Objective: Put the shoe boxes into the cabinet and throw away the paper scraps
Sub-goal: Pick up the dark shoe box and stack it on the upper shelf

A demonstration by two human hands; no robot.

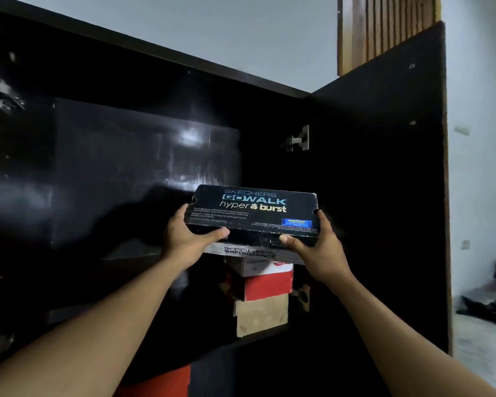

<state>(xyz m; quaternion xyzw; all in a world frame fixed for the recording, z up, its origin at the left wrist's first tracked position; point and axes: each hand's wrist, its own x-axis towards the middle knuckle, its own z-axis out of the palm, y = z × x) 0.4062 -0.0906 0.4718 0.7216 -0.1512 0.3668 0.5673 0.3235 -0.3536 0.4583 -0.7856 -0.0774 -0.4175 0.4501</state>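
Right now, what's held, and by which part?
The black shoe box, held by its two ends: left hand on the left end, right hand on the right.

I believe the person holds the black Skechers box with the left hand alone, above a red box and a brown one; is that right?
No: the head view shows both hands on the black Skechers box, the left hand gripping its left end and the right hand its right end. It is indeed above the red box and brown box.
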